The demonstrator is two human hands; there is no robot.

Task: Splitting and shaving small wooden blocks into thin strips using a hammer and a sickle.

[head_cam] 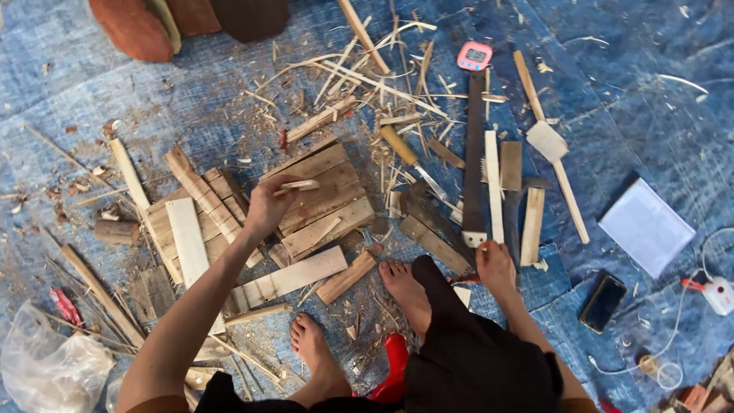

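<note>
Blue tarp floor under daylight — littered with wood.

A worn blue tarp (627,115) covers the ground, strewn with shavings (367,84) and offcuts. Red-brown blocks (138,27) sit at the top edge, a clear plastic bag (46,367) at lower left — even, soft light, no walls in view.

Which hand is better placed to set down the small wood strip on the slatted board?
Left. The left hand already pinches the small wood strip right above the slatted board. The right hand rests far off, beside the wooden slats, with the legs between.
</note>
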